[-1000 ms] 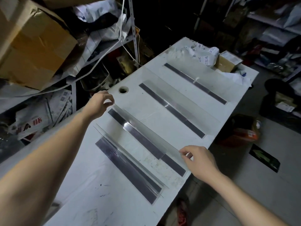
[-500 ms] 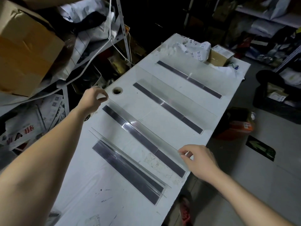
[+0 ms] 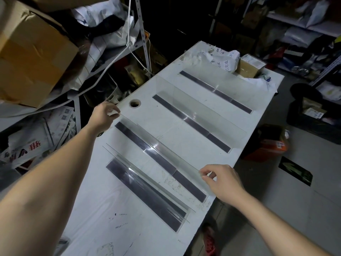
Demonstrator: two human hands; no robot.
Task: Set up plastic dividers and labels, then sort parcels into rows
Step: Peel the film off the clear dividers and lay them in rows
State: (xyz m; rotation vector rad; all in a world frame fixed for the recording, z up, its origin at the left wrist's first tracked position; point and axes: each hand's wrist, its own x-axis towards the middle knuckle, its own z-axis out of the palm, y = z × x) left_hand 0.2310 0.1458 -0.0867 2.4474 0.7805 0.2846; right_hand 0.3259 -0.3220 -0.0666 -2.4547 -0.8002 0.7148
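Note:
Several clear plastic dividers with dark base strips lie in parallel rows across a white table [image 3: 114, 228]. I hold the second divider from me [image 3: 158, 145] at both ends. My left hand [image 3: 104, 115] grips its far-left end at the table's left edge. My right hand [image 3: 220, 180] pinches its top edge at the table's right edge. The nearest divider [image 3: 147, 191] lies just in front of it. Two more dividers [image 3: 193, 121] [image 3: 217, 89] stand farther back. Parcels sit at the far end: a white poly bag [image 3: 223, 60] and a small brown box [image 3: 249, 68].
A round cable hole [image 3: 135, 103] is in the table beside my left hand. A metal shelf on the left holds a large cardboard box [image 3: 31, 58] and bagged parcels. An orange-labelled package [image 3: 271, 145] and more packages lie on the floor at right.
Both hands keep their hold on the same divider; my left hand has shifted slightly toward the table's left edge. The camera view has shifted a little.

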